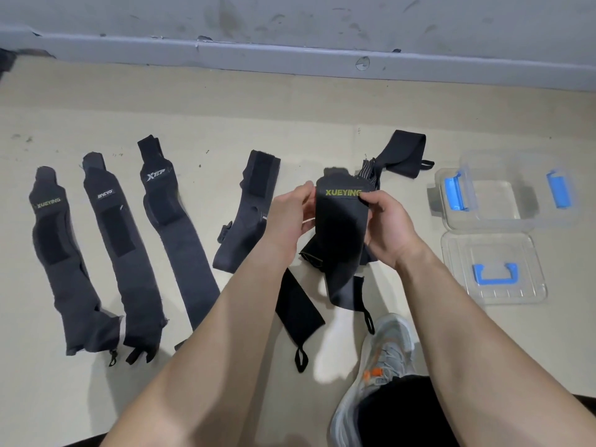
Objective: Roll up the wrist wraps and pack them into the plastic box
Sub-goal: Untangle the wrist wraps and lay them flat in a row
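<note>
the rolling step looked barely begun: the left hand (290, 214) and right hand (387, 227) each pinched the top end of a black fabric wrist wrap lettered xueying (342, 227), its tail hanging toward six o'clock. the clear plastic box with blue latches (503, 204) sat open at three o'clock. next, i judged, came a tight, even roll from that end.

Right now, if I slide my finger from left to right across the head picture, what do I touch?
First the flat XUEYING wrap → ENCYO wrap → XTEP wrap → bent wrap → left hand → held XUEYING wrap → right hand → plastic box.
</note>
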